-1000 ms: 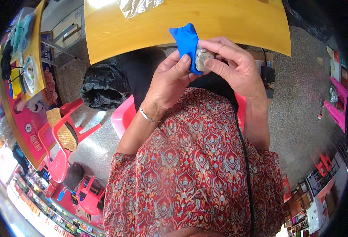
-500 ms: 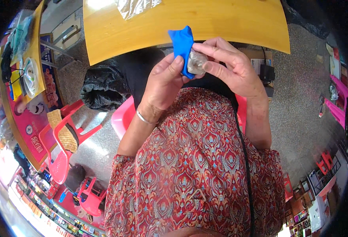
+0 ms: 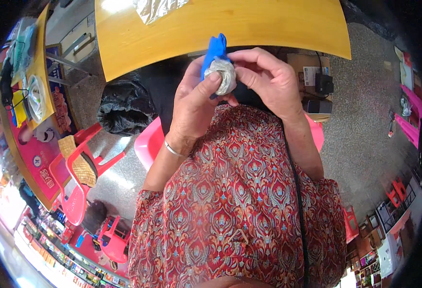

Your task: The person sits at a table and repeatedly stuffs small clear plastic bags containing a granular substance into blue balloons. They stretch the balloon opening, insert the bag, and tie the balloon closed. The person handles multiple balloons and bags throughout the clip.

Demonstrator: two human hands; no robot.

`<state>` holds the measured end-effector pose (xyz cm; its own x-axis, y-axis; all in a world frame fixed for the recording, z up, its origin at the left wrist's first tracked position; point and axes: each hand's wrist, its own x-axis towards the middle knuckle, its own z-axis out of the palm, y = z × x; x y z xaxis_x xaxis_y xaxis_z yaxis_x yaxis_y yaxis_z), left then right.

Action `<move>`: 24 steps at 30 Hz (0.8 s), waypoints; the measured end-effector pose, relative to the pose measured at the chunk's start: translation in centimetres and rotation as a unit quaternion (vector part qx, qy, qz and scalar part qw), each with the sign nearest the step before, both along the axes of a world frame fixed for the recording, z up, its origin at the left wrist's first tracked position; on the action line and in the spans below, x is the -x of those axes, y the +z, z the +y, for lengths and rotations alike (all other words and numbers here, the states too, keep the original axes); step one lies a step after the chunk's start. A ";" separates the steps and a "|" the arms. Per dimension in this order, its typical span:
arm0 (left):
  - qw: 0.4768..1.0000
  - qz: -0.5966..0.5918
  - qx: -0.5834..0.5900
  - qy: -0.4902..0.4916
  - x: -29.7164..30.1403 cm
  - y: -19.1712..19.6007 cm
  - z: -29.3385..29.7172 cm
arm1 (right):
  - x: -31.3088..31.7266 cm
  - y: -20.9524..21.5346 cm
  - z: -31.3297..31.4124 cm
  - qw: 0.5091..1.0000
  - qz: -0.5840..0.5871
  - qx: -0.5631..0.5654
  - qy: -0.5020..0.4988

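Observation:
A piece of blue stretchy fabric (image 3: 216, 50) stands up between my hands, just off the near edge of the yellow table. Against its near side sits a crumpled, pale grey translucent wad (image 3: 227, 79), perhaps thin plastic film. My left hand (image 3: 192, 103) is closed around the blue fabric, its thumb pressing on the wad. From the right, my right hand (image 3: 273, 81) has its index finger and thumb at the wad's upper right edge, with the other fingers curled behind. What lies inside the fabric is hidden.
A clear plastic bag (image 3: 156, 8) lies on the yellow table (image 3: 249, 21). A black bag (image 3: 124, 103) sits below at the left. Cardboard boxes with a black adapter (image 3: 323, 84) stand under the table at right. Pink chairs (image 3: 74, 204) are on the left.
The grey wad has turned and moved left, with my left thumb now on it. The blue fabric has narrowed and its top has shifted left. My right hand has followed leftward.

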<state>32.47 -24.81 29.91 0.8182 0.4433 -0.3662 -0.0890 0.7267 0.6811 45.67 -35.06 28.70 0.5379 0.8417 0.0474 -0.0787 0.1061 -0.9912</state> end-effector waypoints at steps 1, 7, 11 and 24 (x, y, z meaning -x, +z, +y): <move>1.000 0.001 -0.006 0.008 0.0 0.1 -0.1 | 0.3 0.1 0.1 1.000 0.031 -0.002 0.003; 1.000 0.013 -0.012 -0.005 0.1 -0.4 0.1 | 1.1 0.4 0.8 0.995 0.095 0.002 -0.011; 0.997 0.058 -0.050 -0.007 0.2 0.0 0.2 | 1.3 -0.3 1.5 0.998 0.000 0.033 -0.044; 0.966 0.084 -0.241 0.046 0.0 1.3 -0.3 | 1.6 0.6 2.1 0.969 -0.223 0.022 -0.104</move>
